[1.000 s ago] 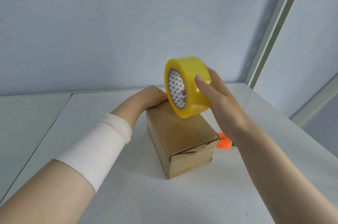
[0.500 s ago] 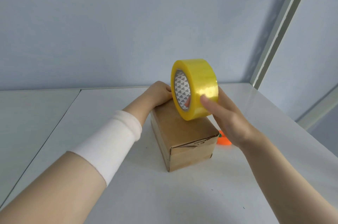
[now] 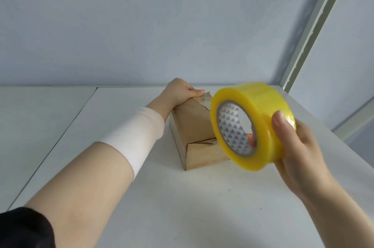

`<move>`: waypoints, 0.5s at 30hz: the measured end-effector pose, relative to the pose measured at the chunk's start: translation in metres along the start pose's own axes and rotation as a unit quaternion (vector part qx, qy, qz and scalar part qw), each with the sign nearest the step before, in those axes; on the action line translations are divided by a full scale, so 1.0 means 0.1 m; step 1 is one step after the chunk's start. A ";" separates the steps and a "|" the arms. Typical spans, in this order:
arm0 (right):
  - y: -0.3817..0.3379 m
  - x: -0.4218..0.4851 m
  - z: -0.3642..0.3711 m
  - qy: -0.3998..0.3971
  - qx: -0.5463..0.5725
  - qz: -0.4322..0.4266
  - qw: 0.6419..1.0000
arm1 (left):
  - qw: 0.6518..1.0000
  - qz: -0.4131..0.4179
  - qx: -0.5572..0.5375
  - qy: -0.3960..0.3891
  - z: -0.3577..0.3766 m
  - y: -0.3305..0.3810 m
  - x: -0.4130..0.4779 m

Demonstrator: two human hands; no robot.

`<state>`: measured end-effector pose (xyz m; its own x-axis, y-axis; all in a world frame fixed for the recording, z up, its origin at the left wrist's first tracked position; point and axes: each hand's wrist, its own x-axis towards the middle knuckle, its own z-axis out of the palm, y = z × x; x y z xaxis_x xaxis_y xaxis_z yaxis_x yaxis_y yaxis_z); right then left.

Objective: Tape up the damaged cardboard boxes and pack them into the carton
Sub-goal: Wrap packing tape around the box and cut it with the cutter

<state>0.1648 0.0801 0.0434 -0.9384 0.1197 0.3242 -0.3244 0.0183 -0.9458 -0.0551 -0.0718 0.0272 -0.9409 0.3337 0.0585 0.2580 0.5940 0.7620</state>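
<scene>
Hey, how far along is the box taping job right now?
Early. Nothing looks finished: the cardboard box shows torn edges, and any tape on it is too clear to tell. In hand: left hand pins its far end, right hand holds the tape roll. Packing remains; no carton is visible.

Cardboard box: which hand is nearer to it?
Left. The left hand presses on the cardboard box's far end; the right hand holds the tape roll nearer the camera, off it.

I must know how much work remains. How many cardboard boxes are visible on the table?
1. The cardboard box lies mid-table, the left hand on its far end, the tape roll covering its right side. Others may be outside the view.
</scene>
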 end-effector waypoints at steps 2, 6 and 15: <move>0.02 -0.17 -0.05 0.000 -0.031 0.018 0.999 | 1.000 0.000 -0.010 -0.005 0.00 -0.01 -0.01; 0.14 -0.45 -0.04 0.018 -0.082 0.066 0.994 | 1.000 -0.006 -0.004 -0.002 -0.01 0.01 -0.03; 0.23 -0.55 0.02 0.003 -0.026 0.113 0.993 | 0.972 0.130 0.193 -0.024 -0.04 0.31 -0.11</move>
<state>0.2089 0.0719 0.0037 -0.9857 0.1332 0.1033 -0.0987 0.0408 -0.9943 -0.0373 -0.0602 0.0522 -0.8237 0.5377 0.1802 0.5581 0.7122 0.4258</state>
